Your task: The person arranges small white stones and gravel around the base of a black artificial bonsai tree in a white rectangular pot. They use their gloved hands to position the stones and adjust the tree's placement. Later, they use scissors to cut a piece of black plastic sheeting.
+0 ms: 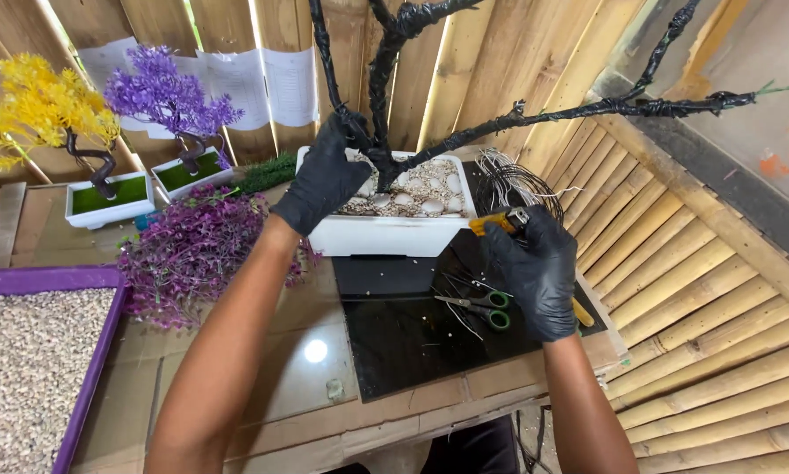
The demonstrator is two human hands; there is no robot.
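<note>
Trunk of the black-taped artificial tree (384, 105) stands in the white rectangular planter (385, 235), bedded in pale pebbles, at the back of the bench. My left hand (324, 175), in a black glove, is clamped around the trunk's base. My right hand (536, 268), also gloved, is closed on yellow-handled pliers (500, 221) just beside the planter. In my judgement, a steady trunk and short tool moves will serve best here. Green-handled scissors (486, 307) lie on the black mat (403, 342); a wire coil (513, 180) sits behind.
</note>
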